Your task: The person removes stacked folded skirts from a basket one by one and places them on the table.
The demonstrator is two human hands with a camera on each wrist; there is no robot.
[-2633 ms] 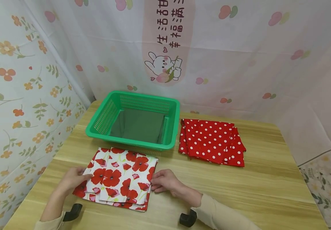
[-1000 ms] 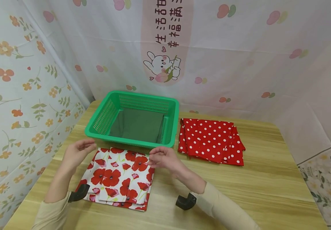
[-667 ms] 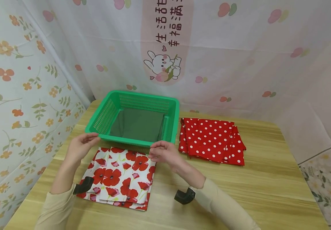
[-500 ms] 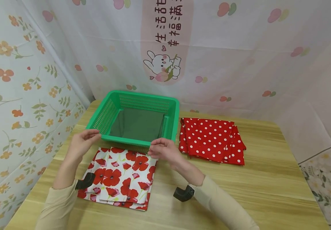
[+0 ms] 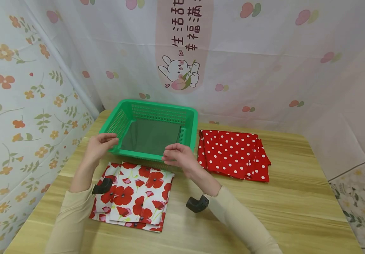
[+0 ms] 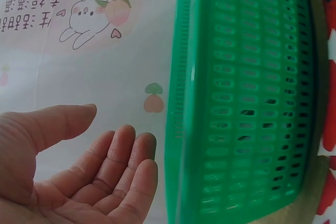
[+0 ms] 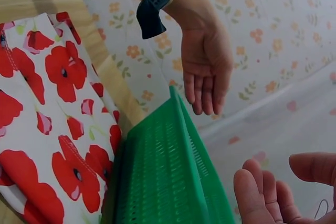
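My left hand [image 5: 101,146] is held above the front left corner of the green plastic basket [image 5: 144,156]. My right hand [image 5: 180,158] hovers near that basket's front right side. Both hands hold nothing, and their fingers are relaxed, as the left wrist and right wrist views show. Inside the basket lies a flat dark green sheet [image 5: 152,135], perhaps folded cloth. In front of the basket, under my forearms, rests a folded white cloth with red poppies [image 5: 131,197]. It appears again as the poppy cloth [image 7: 58,124] in the right wrist view.
A folded red cloth with white dots [image 5: 233,153] lies on the wooden table [image 5: 284,211], right of the basket. Behind stands a white printed curtain [image 5: 252,70], and a floral curtain [image 5: 20,106] hangs on the left. Black angled mounts [image 5: 197,204] stick out from my wrists.
Both hands have let go of the poppy cloth's sides and risen forward to the basket's front. The poppy cloth, basket and dotted cloth have stayed in place.
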